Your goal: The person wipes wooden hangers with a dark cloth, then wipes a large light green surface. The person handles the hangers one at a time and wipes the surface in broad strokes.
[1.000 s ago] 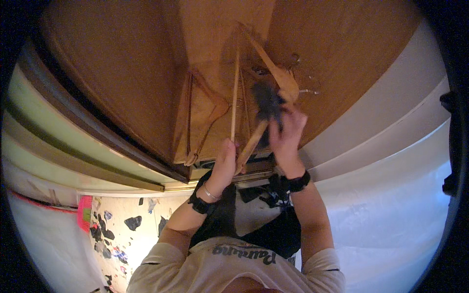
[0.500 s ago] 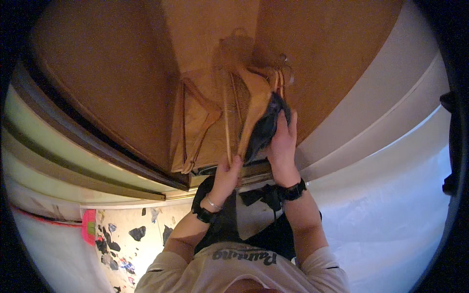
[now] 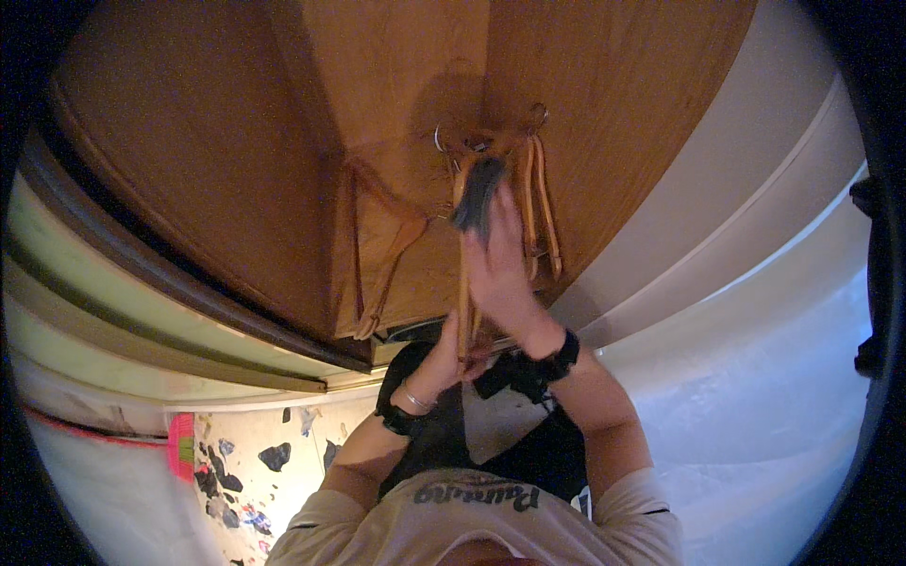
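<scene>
My left hand (image 3: pixel 444 361) is closed round the lower end of a wooden hanger (image 3: pixel 463 283), which now stands nearly edge-on to me. With its fingers stretched along the hanger, my right hand (image 3: pixel 500 274) presses a dark grey cloth (image 3: pixel 479 193) against the upper part. The cloth covers that part, and the right fingers are smeared by motion. Beside them on the right, wooden hangers (image 3: pixel 538 208) hang close together. Another wooden hanger (image 3: pixel 392 259) is to the left, apart from my hands.
Brown wooden wardrobe panels (image 3: pixel 604 123) enclose the hangers. A pale translucent sheet (image 3: pixel 736 406) spreads at the right. At the lower left, a pink broom head (image 3: pixel 181 445) is beside a light floor (image 3: pixel 311 443) strewn with dark scraps.
The held hanger has turned from showing its broad side to edge-on. My right hand has moved left with the cloth, uncovering the hangers at the right. My left hand has dropped slightly.
</scene>
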Tool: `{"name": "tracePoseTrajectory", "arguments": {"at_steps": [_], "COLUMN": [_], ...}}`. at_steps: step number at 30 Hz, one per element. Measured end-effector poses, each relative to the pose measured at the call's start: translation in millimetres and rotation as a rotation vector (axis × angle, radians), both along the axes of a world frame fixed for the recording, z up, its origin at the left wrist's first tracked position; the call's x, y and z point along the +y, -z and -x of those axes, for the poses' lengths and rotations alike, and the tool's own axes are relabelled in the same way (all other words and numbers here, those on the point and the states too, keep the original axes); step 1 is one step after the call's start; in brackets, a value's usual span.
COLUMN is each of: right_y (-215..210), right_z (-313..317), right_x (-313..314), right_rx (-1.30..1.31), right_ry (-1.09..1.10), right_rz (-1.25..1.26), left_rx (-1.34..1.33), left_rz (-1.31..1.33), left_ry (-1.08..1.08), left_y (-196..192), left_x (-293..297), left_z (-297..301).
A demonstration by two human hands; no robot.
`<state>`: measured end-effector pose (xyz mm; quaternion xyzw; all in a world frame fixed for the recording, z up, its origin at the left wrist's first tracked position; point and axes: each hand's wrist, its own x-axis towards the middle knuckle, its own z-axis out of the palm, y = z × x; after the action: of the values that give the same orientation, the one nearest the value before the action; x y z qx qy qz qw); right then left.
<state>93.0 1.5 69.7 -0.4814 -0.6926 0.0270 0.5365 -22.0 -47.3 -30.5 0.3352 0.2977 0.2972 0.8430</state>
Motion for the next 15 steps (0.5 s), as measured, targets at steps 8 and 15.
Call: {"name": "tracePoseTrajectory", "arguments": {"at_steps": [8, 15], "right_y": [-14, -30], "right_z": [-1, 5], "right_x": [-7, 15], "right_rx": [-0.127, -0.214], "right_ry": [-0.185, -0.025], "right_rz": [-0.012, -0.146], "left_rx": [-0.047, -0.035], "left_rz": [0.006, -0.088], "left_ry": [0.019, 0.149], "left_y": [-3, -27], "left_x": [0, 1], "left_z": [9, 27]}}
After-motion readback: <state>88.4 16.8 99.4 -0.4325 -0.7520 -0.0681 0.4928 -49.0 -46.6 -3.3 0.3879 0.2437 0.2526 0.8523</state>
